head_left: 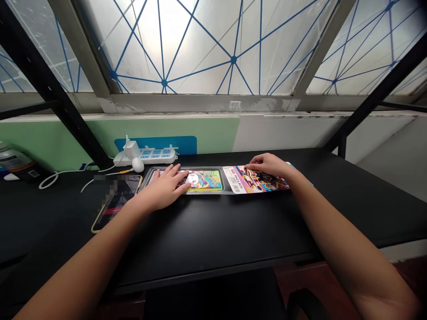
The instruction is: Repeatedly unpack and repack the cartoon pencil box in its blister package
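Note:
My left hand (167, 189) lies flat with its fingers spread over a clear plastic package (227, 187). Inside the package a colourful pencil box (210, 179), yellow, pink and teal with a white cartoon figure, is partly hidden by that hand. To its right lies a printed card (237, 181) marked "PENCIL BOX", with a barcode and bright graphics, adjoining the package. My right hand (269, 164) is on the upper part of this card, its fingers bent and close together at the card; the thumb is hardly visible.
A phone (115, 204) lies by my left forearm. Behind it are a white power strip (156, 155) with a charger (131, 149) and a white cable (100, 170). A dark bottle (22, 164) lies far left. Black frame posts (370, 98) slope at both sides of the black desk (216, 235).

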The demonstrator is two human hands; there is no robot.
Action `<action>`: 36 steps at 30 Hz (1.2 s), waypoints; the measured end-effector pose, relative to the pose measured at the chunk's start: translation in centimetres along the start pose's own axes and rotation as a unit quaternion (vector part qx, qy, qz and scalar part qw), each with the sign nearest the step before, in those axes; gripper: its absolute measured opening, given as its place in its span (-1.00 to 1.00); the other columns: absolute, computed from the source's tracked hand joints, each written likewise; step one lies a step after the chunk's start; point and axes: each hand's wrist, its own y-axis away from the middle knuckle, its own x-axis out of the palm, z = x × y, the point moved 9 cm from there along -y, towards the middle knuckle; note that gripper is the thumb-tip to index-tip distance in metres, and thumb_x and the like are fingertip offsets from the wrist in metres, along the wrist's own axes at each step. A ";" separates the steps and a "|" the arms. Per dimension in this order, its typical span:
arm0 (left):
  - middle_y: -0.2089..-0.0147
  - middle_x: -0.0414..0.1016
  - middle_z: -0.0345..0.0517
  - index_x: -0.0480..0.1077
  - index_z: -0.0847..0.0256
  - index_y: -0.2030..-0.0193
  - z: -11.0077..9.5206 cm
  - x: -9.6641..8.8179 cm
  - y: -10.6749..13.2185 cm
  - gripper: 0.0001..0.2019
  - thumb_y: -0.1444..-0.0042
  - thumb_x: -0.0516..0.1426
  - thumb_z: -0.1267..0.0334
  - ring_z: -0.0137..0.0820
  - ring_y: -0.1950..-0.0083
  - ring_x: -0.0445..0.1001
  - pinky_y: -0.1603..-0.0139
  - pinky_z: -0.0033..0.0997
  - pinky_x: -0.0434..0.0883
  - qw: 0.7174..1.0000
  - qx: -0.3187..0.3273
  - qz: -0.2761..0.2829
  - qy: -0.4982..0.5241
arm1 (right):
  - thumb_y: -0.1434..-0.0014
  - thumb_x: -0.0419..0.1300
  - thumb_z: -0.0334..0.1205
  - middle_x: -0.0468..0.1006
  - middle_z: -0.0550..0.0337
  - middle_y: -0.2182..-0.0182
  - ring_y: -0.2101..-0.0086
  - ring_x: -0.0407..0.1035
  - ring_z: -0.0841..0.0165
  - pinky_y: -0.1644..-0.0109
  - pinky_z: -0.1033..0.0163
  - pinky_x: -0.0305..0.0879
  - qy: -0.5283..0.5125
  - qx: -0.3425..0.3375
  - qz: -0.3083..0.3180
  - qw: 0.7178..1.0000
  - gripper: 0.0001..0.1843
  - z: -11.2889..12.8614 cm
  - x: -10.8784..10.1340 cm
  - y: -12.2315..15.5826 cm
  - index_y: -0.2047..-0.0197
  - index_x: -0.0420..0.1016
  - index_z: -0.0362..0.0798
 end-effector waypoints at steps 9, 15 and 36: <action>-0.59 -0.09 0.13 0.16 0.06 -0.49 -0.1 -0.1 0.2 -0.33 -0.37 -0.15 -0.21 0.06 -0.59 -0.17 -0.44 0.39 -0.13 1.000 -0.001 -0.012 0.017 | -0.13 0.26 0.23 0.70 0.09 0.26 0.24 0.52 0.20 0.23 0.18 0.33 -0.005 -0.013 -0.015 1.000 -0.56 2.2 0.5 1.0 0.28 0.64 0.01; -0.56 -0.01 0.22 0.24 0.14 -0.44 -0.7 -0.5 0.5 -0.38 -0.36 -0.06 -0.12 0.12 -0.58 -0.14 -0.42 0.45 -0.16 0.997 -0.001 -0.049 0.053 | -0.19 0.21 0.24 0.69 0.09 0.25 0.24 0.52 0.21 0.24 0.20 0.31 -0.013 -0.018 -0.037 0.999 -0.54 4.2 1.2 1.8 0.25 0.61 -0.01; -0.15 0.56 0.06 0.42 0.20 -0.05 0.5 -4.0 1.5 -0.67 -0.39 -0.02 0.05 -0.18 -0.22 0.49 -0.26 -0.16 0.37 0.844 -0.006 -0.312 0.436 | -0.14 0.21 0.34 0.58 0.04 -0.15 -0.04 0.50 0.07 -0.06 0.13 0.41 0.009 -0.108 0.102 0.989 -0.29 7.9 3.9 3.3 -0.19 0.48 0.07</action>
